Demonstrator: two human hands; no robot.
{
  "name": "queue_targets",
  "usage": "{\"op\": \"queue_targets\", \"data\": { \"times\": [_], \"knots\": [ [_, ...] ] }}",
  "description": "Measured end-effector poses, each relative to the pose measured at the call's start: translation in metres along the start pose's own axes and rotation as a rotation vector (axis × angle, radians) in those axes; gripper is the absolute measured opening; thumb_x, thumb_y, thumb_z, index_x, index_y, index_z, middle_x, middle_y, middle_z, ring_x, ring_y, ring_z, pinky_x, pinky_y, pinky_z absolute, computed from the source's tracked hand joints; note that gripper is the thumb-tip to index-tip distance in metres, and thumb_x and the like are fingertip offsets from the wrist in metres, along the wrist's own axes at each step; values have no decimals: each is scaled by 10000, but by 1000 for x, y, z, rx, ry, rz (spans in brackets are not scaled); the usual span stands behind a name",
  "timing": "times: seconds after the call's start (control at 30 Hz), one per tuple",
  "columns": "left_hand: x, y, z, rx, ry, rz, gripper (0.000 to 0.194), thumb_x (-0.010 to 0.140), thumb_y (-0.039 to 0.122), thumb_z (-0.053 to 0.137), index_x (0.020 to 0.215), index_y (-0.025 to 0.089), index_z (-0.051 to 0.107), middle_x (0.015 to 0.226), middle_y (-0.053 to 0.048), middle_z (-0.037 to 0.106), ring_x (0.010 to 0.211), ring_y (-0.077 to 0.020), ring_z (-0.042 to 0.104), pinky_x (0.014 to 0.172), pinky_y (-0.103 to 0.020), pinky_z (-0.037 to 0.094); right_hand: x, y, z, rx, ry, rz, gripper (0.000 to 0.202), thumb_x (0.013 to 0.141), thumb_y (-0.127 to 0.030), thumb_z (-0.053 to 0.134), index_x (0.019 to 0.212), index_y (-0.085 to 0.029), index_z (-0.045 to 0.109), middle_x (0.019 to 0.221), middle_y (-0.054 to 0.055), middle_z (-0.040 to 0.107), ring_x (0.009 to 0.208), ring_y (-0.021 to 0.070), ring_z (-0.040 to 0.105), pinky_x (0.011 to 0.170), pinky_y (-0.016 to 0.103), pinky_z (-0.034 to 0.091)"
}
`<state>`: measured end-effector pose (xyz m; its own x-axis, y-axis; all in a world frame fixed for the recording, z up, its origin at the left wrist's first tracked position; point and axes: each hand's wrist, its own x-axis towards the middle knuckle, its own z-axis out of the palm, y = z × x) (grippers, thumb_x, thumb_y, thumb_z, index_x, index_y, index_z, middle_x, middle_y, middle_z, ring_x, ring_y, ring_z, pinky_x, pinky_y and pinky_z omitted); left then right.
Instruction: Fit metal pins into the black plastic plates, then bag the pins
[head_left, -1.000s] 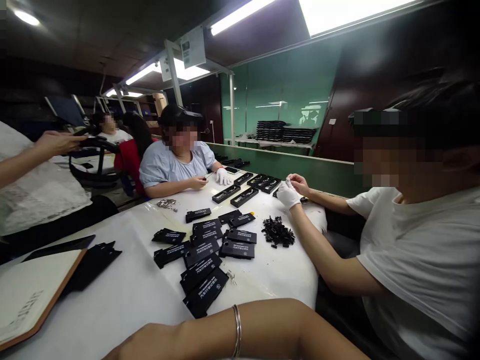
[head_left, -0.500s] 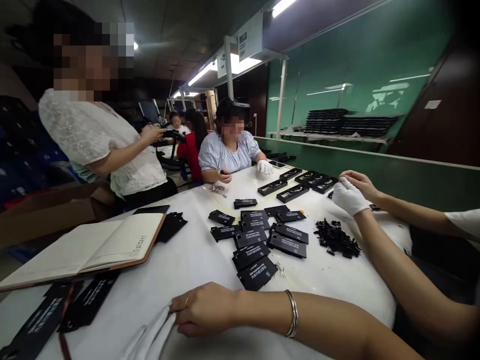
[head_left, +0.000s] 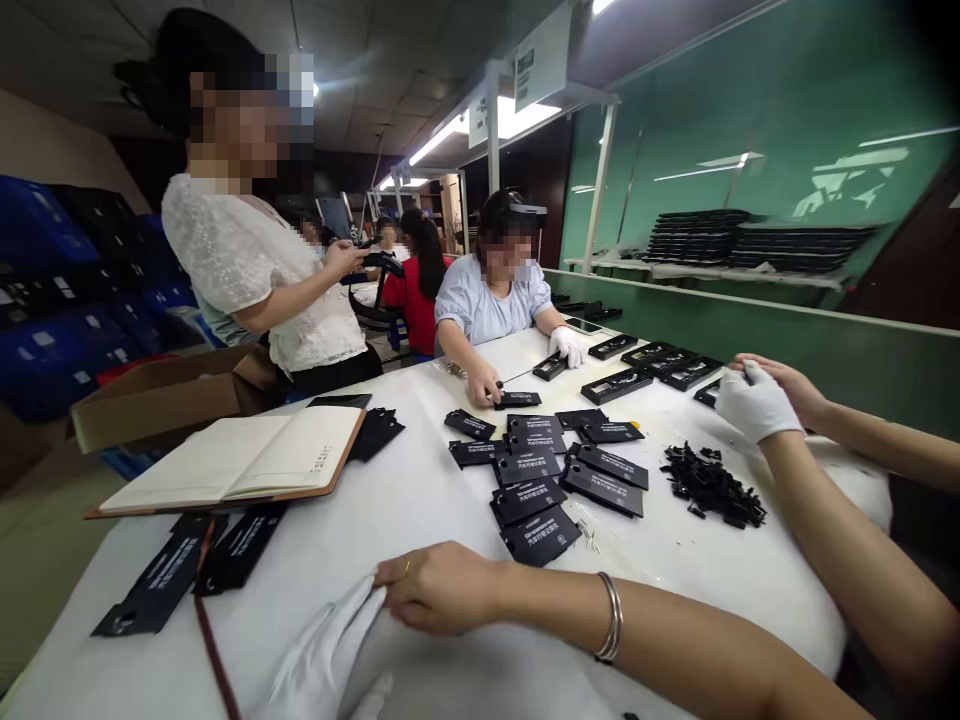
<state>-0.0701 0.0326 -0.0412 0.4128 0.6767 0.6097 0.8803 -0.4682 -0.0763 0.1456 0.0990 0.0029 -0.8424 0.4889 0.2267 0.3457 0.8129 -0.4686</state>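
Observation:
My right hand (head_left: pixel 442 590), bare with a ring and silver bangles, pinches the fingertip end of a white glove (head_left: pixel 330 630) near the front of the table. My left hand appears to be inside that glove at the bottom edge, its fingers stretched toward my right hand and the thumb apart; most of it is blurred or cut off. Beyond my right wrist lie several flat black covers with white lettering (head_left: pixel 540 535), overlapping each other. A few small pale pins (head_left: pixel 589 540) rest beside the nearest cover.
A co-worker's gloved hand (head_left: pixel 759 402) and bare hand are at right, near a heap of small black parts (head_left: pixel 712 485). Across the table, another person holds a screwdriver (head_left: pixel 517 378) by black housings (head_left: pixel 616 385). An open notebook (head_left: pixel 247 455) lies left; a person stands behind it.
The view has swung left and slightly down. Across the table, the co-worker's bare hand has moved forward to the covers, and the gloved hand now rests on a black housing. My right hand still grips the glove.

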Motion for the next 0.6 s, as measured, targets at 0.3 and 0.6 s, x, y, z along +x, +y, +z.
{"op": "queue_targets", "data": {
  "times": [0.3, 0.6],
  "knots": [
    [20, 22, -43, 13, -150, 111, 408, 847, 273, 507, 1243, 175, 502, 1233, -74, 582, 1126, -203, 555, 957, -385, 495, -27, 2, -69, 133, -236, 59, 352, 837, -297, 619, 1179, -214, 638, 1244, 67, 594, 1112, 233, 577, 921, 304, 447],
    [17, 27, -46, -98, -258, 39, 417, 869, 270, 471, 1277, 193, 505, 1317, -54, 519, 1203, -208, 480, 1043, -417, 408, -96, -19, -49, 16, -154, 68, 324, 917, -185, 501, 1218, -221, 614, 1247, 71, 591, 1162, 189, 550, 951, 295, 459]
  ]
}}
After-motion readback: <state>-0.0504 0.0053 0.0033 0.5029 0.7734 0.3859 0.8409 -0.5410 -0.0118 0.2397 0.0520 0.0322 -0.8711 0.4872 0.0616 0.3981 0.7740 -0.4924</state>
